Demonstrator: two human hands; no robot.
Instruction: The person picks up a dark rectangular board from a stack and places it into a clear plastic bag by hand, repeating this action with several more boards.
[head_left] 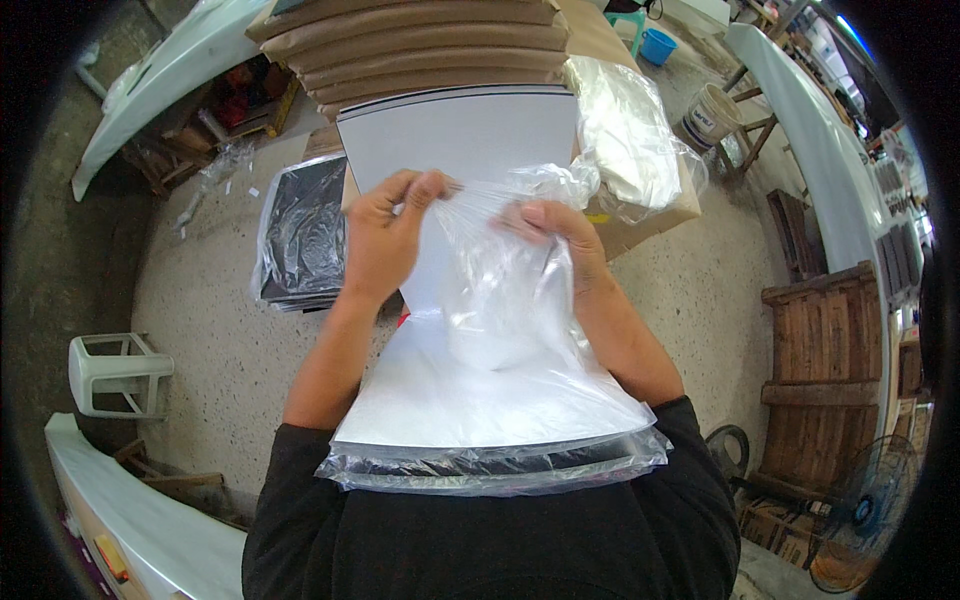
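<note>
Close to my body lies a clear plastic bag (pixel 505 290) with flat white sheets (pixel 480 410) inside; a dark layer shows at its near edge. My left hand (pixel 392 225) is closed, pinching the gathered film at the bag's far end between thumb and fingers. Opposite it, my right hand (pixel 570 235) grips the same film, its fingertips smeared by motion. The film stretches tight and creased between the two hands. Just beyond them rests a stack of pale grey sheets with dark edges (pixel 455 125), partly hidden by my hands and the film.
Brown paper-wrapped stacks (pixel 430 45) rise at the back. Folded clear plastic bags (pixel 625 130) lie on a carton to the right. A plastic-covered black stack (pixel 303 230) stands left. Around me are a white stool (pixel 120 375), a wooden pallet (pixel 822 375), a fan (pixel 865 510) and covered tables (pixel 150 530).
</note>
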